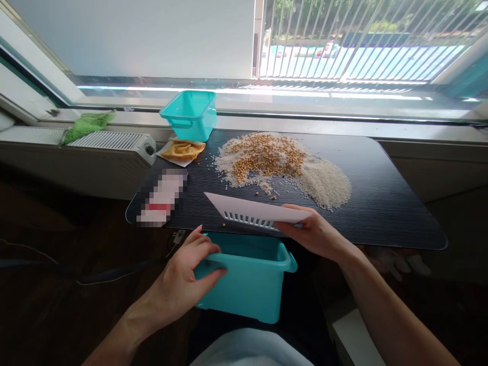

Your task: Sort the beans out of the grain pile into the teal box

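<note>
My left hand (196,267) grips the rim of a turquoise plastic bin (244,284), thumb outside and fingers over the edge. The bin is below the table's front edge, close to my body. In my right hand (305,229) is a thin white plastic sheet (251,208) with a row of slots along its lower edge, tilted over the front of the table above the bin. Beyond it lies a spread of white rice (326,183) with round tan peas (272,155) scattered over its left part. A few grains and peas lie loose nearer the sheet.
A smaller turquoise bin (194,114) stands at the table's back left, behind a folded yellow cloth (183,150) on white paper. A blurred-out flat item (163,198) lies at the left end of the dark table (381,203). A radiator (110,140) carries a green cloth (89,124).
</note>
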The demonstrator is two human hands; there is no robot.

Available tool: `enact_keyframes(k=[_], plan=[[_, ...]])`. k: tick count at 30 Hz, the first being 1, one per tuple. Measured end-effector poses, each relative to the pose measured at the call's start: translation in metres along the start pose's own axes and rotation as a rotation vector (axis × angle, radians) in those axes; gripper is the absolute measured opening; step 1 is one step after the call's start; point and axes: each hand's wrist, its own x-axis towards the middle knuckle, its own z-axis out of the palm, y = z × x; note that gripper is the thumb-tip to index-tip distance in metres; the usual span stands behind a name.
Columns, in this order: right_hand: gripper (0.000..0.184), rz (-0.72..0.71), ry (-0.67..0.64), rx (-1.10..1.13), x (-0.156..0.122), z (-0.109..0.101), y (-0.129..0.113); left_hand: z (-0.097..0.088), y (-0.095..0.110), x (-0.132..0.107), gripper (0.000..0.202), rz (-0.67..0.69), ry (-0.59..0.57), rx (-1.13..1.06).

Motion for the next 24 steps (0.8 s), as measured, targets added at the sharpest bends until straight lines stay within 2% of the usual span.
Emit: enact_keyframes(k=[4, 6, 8, 11, 14, 18, 22, 24], plan=[[0.021, 0.038, -0.11, 0.02, 0.0, -0.002, -0.002, -0.001, -0.001, -0.002, 0.014, -0.015, 0.004, -0.004], [0.022, 0.037, -0.093, 0.014, -0.005, -0.01, -0.002, -0.001, -0.003, -0.002, 0.015, -0.011, 0.02, -0.005], [0.025, 0.02, 0.034, 0.011, -0.009, -0.02, -0.001, -0.001, -0.005, -0.002, 0.014, 0.006, 0.028, -0.006], [0.031, 0.046, 0.294, -0.019, -0.008, -0.03, 0.005, 0.0, -0.005, 0.0, 0.011, 0.038, -0.005, -0.017], [0.031, 0.096, 0.401, -0.072, -0.002, -0.032, 0.011, 0.001, -0.001, 0.003, 0.01, 0.057, -0.039, -0.034], [0.03, 0.101, 0.404, -0.103, 0.002, -0.03, 0.014, 0.003, 0.004, 0.005, 0.011, 0.063, -0.046, -0.05], [0.029, 0.094, 0.337, -0.062, -0.005, -0.031, 0.01, 0.004, 0.005, 0.005, 0.011, 0.066, -0.049, -0.05], [0.029, 0.098, 0.357, -0.052, -0.005, -0.033, 0.008, 0.004, 0.006, 0.006, 0.01, 0.068, -0.052, -0.051]])
